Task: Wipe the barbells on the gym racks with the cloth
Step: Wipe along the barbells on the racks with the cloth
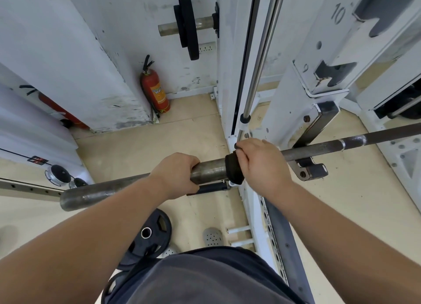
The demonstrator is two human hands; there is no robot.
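Observation:
A steel barbell [323,147] lies across the white rack, its thick sleeve [209,170] pointing toward the lower left. My left hand [176,173] grips the sleeve from above. A dark cloth [233,169] is wrapped round the bar where the sleeve meets the thin shaft. My right hand [262,164] holds the cloth around the bar, fingers curled over it. The bar rests on a dark hook [312,170] of the rack just right of my right hand.
The white rack upright [319,59] with numbered slots rises at right, beside a chrome guide rod [262,50]. A red fire extinguisher [155,89] stands by the wall. Black weight plates hang on a wall peg [186,23] and lie on the floor [148,237].

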